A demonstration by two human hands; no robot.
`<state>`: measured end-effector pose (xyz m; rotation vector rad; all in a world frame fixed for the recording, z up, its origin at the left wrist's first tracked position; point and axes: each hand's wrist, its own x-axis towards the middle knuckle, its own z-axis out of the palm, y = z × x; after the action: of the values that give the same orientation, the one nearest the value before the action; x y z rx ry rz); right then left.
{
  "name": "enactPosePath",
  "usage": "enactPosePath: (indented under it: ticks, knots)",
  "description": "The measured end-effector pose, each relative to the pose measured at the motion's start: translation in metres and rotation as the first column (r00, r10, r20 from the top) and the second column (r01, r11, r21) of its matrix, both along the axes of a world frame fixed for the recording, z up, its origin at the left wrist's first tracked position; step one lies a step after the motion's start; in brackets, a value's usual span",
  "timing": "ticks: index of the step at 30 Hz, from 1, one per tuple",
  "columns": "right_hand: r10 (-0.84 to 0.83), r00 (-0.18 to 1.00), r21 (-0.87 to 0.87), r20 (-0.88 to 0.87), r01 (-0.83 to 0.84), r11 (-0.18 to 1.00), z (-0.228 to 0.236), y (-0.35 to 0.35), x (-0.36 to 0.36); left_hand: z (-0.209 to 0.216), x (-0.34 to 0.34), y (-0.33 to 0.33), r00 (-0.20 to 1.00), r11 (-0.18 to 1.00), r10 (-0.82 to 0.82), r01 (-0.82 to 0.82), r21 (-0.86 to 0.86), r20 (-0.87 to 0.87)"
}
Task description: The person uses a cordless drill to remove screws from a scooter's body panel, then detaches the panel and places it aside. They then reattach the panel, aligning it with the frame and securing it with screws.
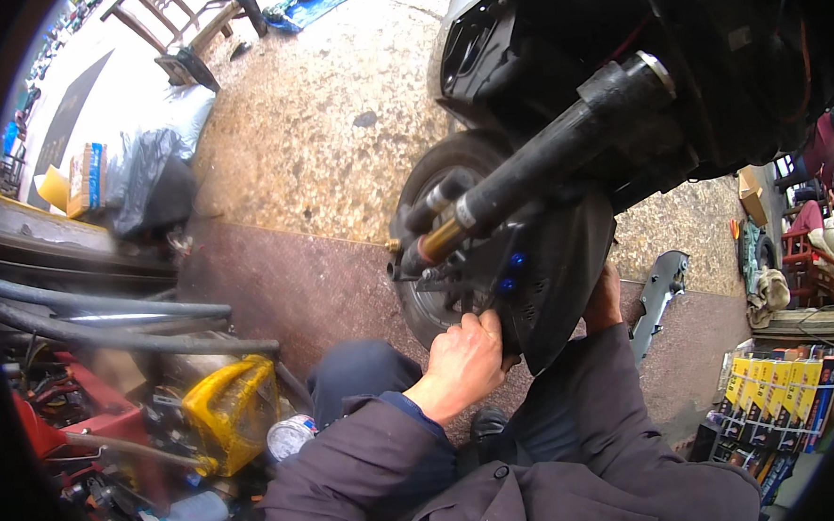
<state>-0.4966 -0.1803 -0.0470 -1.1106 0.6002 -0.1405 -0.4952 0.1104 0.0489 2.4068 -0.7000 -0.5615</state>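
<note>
In front of me stands the front end of a scooter, with a black fork leg slanting down to the wheel. A black plastic front fender covers the near part of the wheel, and blue-headed bolts show on its side. My left hand is closed at the fender's lower left edge, beside the wheel. Whatever its fingers pinch is hidden. My right hand lies against the fender's right side, with its fingers out of sight behind the plastic.
A grey elongated part lies on the floor to the right. Boxed goods with yellow labels are stacked at lower right. Metal tubes, a yellow plastic piece and red parts crowd the left. A dark plastic bag sits farther off.
</note>
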Motion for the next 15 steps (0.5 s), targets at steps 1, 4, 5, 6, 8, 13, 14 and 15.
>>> enactPosePath:
  ticks: [1, 4, 5, 6, 8, 13, 14, 15]
  knots:
    - [-0.006, 0.998, 0.162, 0.055, -0.003, 0.987, 0.001, 0.0, -0.001, -0.002, 0.001, 0.0, 1.0, 1.0, -0.012, 0.011, -0.001, -0.013]
    - [0.058, 0.998, -0.334, -0.031, -0.065, 0.94, 0.004, 0.004, -0.004, -0.008, 0.003, 0.002, 0.999, 0.999, -0.032, 0.032, -0.033, 0.006]
    - [0.013, 0.998, -0.273, -0.064, -0.03, 0.962, 0.005, 0.005, -0.004, -0.01, 0.003, 0.002, 0.999, 0.998, -0.031, 0.032, -0.047, 0.014]
    - [-0.028, 0.993, -0.274, -0.113, -0.004, 0.962, 0.006, 0.006, -0.004, -0.013, 0.003, 0.003, 0.999, 0.998, -0.03, 0.031, -0.061, 0.023]
    - [-0.099, 0.979, -0.275, -0.177, 0.047, 0.96, 0.007, 0.009, -0.004, -0.018, 0.004, 0.003, 0.998, 0.994, -0.048, 0.051, -0.095, 0.028]
    - [-0.112, 0.987, -0.185, -0.115, 0.09, 0.979, 0.013, 0.017, -0.003, -0.027, 0.006, 0.003, 0.993, 0.984, -0.114, 0.114, -0.137, 0.008]
    - [-0.112, 0.989, -0.168, -0.101, 0.094, 0.981, 0.016, 0.018, -0.003, -0.028, 0.006, 0.002, 0.991, 0.982, -0.135, 0.132, -0.132, -0.009]
    - [-0.112, 0.99, -0.153, -0.092, 0.097, 0.984, 0.018, 0.02, -0.004, -0.029, 0.007, 0.002, 0.991, 0.977, -0.136, 0.133, -0.166, -0.008]
